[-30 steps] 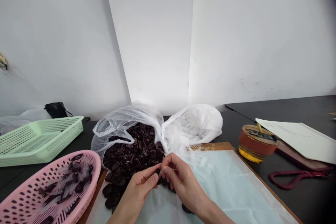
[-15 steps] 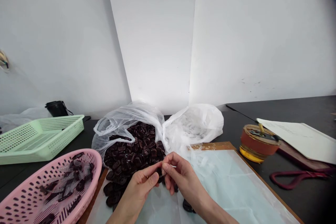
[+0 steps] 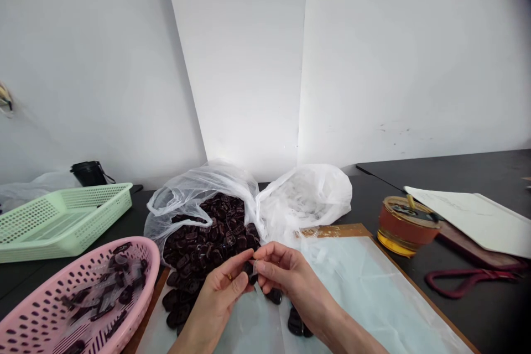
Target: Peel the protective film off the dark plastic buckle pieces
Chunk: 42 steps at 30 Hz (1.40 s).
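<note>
- Left hand (image 3: 215, 301), lower centre of frame: thumb and fingers nearly closed, pinching a dark glossy piece (image 3: 250, 272); probably gripped by its edge so its face stayed reachable.
- Right hand (image 3: 292, 282), just beside it: fingertips closed on what looked like a clear film scrap (image 3: 255, 267) at that piece; fine pinch likely suited something so thin. Exact contact partly hidden.
- Dark piece pile (image 3: 211, 238), centre, spilled from translucent bag (image 3: 219, 174); bag mouth faced the hands, seemingly for easy picking.
- White plastic bag (image 3: 327, 193), right of the pile, gaped forward, pale scraps inside and at its mouth; likely kept them together.
- Pale blue sheet (image 3: 360, 293) lay over brown board (image 3: 336, 230), lower centre, likely as a clean surface; loose dark pieces (image 3: 295, 321) sat near right wrist.
- Pink basket (image 3: 145, 251), lower left, held dark pieces with clear film, close to left hand, probably for short reach.
- Red-handled scissors (image 3: 450, 291), lower right on bench (image 3: 435, 177), lay aside, apart from both hands.
</note>
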{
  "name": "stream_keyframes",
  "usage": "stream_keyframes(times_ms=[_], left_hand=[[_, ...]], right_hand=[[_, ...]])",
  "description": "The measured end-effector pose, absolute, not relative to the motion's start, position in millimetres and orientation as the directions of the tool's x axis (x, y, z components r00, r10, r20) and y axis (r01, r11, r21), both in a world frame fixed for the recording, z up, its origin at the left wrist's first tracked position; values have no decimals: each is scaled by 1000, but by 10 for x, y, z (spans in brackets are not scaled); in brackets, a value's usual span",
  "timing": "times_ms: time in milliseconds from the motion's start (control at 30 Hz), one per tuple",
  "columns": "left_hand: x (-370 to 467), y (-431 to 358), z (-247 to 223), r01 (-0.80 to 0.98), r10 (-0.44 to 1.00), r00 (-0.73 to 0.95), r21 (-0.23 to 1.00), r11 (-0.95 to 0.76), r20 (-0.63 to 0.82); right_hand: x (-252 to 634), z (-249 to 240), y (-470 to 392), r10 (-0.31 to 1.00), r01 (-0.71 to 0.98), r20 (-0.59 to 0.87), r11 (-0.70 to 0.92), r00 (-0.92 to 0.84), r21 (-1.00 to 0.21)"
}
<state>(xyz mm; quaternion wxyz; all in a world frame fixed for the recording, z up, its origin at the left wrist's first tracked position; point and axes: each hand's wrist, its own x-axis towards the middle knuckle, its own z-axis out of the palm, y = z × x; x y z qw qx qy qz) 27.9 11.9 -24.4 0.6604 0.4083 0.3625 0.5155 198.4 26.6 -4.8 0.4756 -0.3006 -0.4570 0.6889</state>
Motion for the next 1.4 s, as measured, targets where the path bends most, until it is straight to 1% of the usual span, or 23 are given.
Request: stream_keyframes(times_ms=[67,167,267,333,533,800,933,1100,1267,1400], left_hand=[[283,123,-250,-414,985,166,902,121,-56],[281,141,-271,-419,989,143,902,104,-48],[273,154,-290,-384,991,130,920,77,-29],[267,154,-292,-339,992,123,939,56,-15],[271,128,-265,-202,993,115,979,34,-11],[265,134,-270,-127,993,120,992,-1,17],[270,121,-216,-65,985,165,997,-42,53],[285,111,-199,-55,983,152,994,-100,107],[275,124,-222,-30,986,149,997,-70,73],[278,125,-236,-44,980,148,991,-130,135]], right_hand=[[1987,-56,271,932,-389,14,-138,-363,-911],[1978,-68,283,929,-329,-12,-143,-370,-933],[1959,-80,302,939,-244,-56,-145,-338,-959],[1945,-82,313,949,-218,-66,-137,-307,-966],[1933,-48,311,960,-223,-42,-107,-276,-969],[1956,-27,287,951,-177,-42,-100,-305,-979],[1960,-31,287,951,-160,-35,-88,-306,-983],[1963,-23,286,952,-181,-36,-94,-304,-979],[1964,-14,278,955,-164,-44,-96,-294,-982],[1960,-32,280,957,-146,-44,-89,-286,-985]])
